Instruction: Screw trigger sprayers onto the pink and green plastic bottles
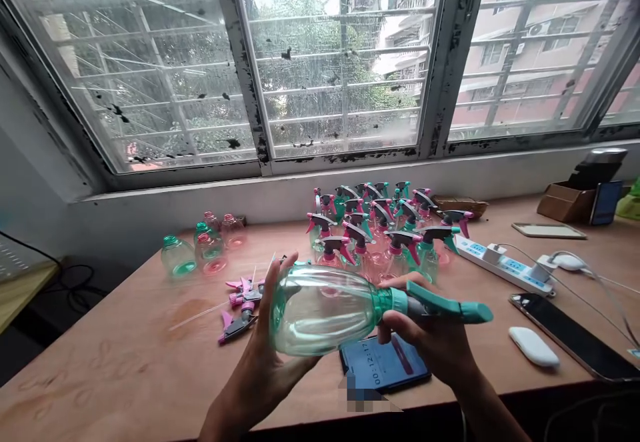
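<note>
A clear green spray bottle (325, 312) lies on its side in the air above the table, its base to the left. My left hand (267, 349) is wrapped round the base end. At the neck, the thumb and fingers of my right hand (430, 342) close on the bottle just by the teal-and-grey spray head (445, 305), whose trigger points right. Left of the bottle, loose pink-and-grey spray heads (243, 309) with thin tubes lie on the table, partly hidden by my left hand. Beneath the bottle lies a phone (385, 365) with a timer on its screen.
Several assembled spray bottles (383, 235) stand in a group at the back. Bottles without heads (180, 255) stand at back left. To the right are a power strip (505, 265), a dark phone (575, 335) and a white earbud case (533, 347). The table's front edge (310, 422) is close.
</note>
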Demonstrator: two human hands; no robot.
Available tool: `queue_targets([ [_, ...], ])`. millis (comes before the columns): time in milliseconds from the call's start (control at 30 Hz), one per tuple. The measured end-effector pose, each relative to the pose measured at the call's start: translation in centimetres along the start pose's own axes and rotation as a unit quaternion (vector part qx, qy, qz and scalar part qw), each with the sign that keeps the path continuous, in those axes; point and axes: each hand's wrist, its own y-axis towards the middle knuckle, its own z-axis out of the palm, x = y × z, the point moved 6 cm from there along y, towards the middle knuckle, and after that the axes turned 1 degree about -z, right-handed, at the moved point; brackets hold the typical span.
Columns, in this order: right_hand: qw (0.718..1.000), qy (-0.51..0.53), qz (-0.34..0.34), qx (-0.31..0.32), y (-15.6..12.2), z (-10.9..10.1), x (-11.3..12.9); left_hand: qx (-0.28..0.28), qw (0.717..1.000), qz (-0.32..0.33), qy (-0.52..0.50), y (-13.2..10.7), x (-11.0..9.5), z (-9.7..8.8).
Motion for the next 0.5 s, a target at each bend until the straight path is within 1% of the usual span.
queue_targets([
  [100, 0.997, 0.056, 0.057, -0.008, -0.19, 0.56, -0.04, -0.015, 1.000, 0.014, 0.008, -0.14, -0.45, 0.00],
  [167, 0.994, 0.072, 0.076, -0.008, -0.28, 0.82, -0.01, -0.020, 0.999, 0.020, 0.027, -0.03, -0.66, -0.16],
  [233, 0.993, 0.075, 0.087, -0.006, -0.36, 0.90, -0.06, -0.007, 0.999, 0.022, 0.032, 0.18, -0.71, -0.28],
  [333, 0.992, 0.084, 0.096, 0.000, -0.46, 0.90, -0.24, 0.015, 1.000, 0.017, 0.007, 0.39, -0.38, -0.44],
  [400, 0.990, 0.100, 0.104, -0.002, -0.49, 0.89, -0.46, 0.015, 1.000, 0.019, 0.001, 0.26, -0.04, -0.49],
  [500, 0.986, 0.130, 0.102, -0.001, -0.40, 1.00, -0.72, 0.011, 0.999, 0.053, 0.003, -0.28, 0.09, -0.27],
])
